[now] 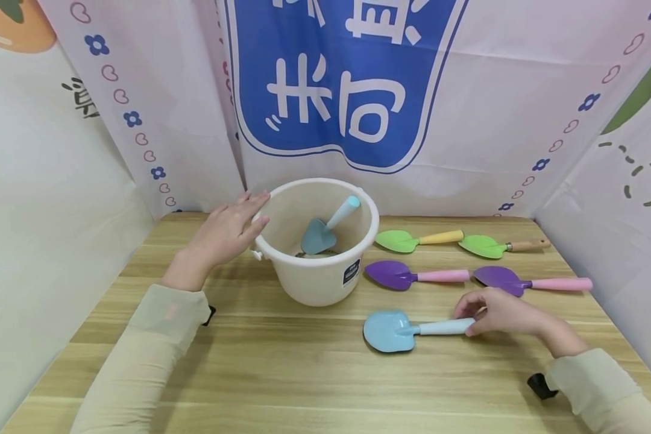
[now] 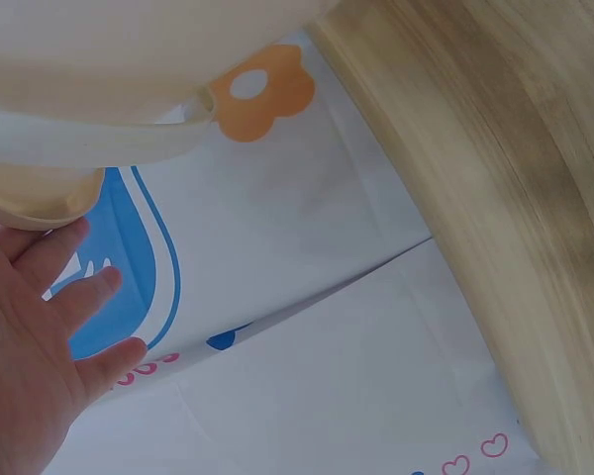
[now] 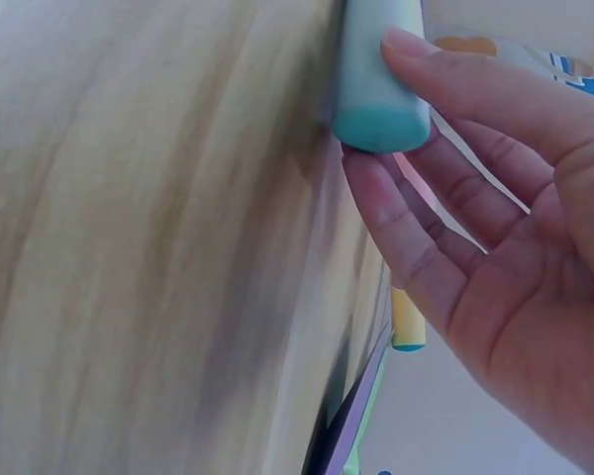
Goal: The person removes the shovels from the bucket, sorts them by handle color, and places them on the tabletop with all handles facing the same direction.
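Note:
A white bucket (image 1: 314,277) stands on the table, and a blue toy shovel (image 1: 319,236) leans inside it, its pale handle tilted toward the right rim. My left hand (image 1: 222,238) rests with fairly straight fingers on the bucket's left rim; in the left wrist view its fingertips touch the rim from below the frame's edge. On the table in front lies a light blue shovel (image 1: 389,331), blade to the left. My right hand (image 1: 501,312) pinches the end of its pale handle (image 3: 381,79), thumb on one side and fingers on the other.
Right of the bucket lie two green trowels, one with a yellow handle (image 1: 442,237), one with a wooden handle (image 1: 527,245). Nearer are two purple trowels (image 1: 393,275) with pink handles. A printed cloth (image 1: 499,120) hangs behind the wooden table (image 1: 282,380).

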A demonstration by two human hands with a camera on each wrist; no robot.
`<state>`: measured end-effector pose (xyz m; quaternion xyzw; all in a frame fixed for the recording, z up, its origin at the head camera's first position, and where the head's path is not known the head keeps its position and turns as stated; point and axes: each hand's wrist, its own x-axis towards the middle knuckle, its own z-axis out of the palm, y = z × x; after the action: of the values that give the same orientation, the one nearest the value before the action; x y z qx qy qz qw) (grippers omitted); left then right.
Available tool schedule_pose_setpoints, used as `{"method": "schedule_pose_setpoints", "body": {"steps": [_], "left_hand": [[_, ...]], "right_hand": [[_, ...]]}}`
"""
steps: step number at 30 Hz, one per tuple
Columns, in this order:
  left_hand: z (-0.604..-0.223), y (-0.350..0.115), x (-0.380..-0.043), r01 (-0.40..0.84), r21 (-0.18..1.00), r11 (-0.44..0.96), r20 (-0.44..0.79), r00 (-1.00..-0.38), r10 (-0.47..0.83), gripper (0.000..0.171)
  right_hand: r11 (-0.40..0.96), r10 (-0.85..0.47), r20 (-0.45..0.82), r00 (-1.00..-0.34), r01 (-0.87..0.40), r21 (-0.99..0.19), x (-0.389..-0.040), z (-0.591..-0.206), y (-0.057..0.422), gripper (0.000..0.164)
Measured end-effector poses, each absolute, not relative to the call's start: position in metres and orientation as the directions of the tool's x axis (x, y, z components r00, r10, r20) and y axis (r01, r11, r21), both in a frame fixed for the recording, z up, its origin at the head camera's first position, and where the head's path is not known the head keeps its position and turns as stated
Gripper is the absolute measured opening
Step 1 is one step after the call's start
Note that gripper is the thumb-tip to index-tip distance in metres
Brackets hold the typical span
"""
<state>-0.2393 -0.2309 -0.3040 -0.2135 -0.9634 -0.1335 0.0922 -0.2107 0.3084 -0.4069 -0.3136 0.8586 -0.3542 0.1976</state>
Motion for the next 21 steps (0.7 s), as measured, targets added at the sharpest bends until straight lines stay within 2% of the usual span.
{"method": "schedule_pose_setpoints", "body": {"steps": [9, 21], "left_hand": [[-0.303, -0.230, -0.238, 0.437, 0.213, 0.874, 0.234, -0.891, 0.389, 0.067], [-0.303, -0.230, -0.237, 0.433, 0.217, 0.875, 0.232, -0.893, 0.384, 0.067]], "right_hand": [[0.528, -0.688, -0.119, -0.716, -0.382, -0.758, -0.212, -0.394, 0.310, 0.025], [0.536, -0.663, 0.004, -0.749, -0.478, -0.695, -0.216, -0.353, 0.303, 0.013]]}}
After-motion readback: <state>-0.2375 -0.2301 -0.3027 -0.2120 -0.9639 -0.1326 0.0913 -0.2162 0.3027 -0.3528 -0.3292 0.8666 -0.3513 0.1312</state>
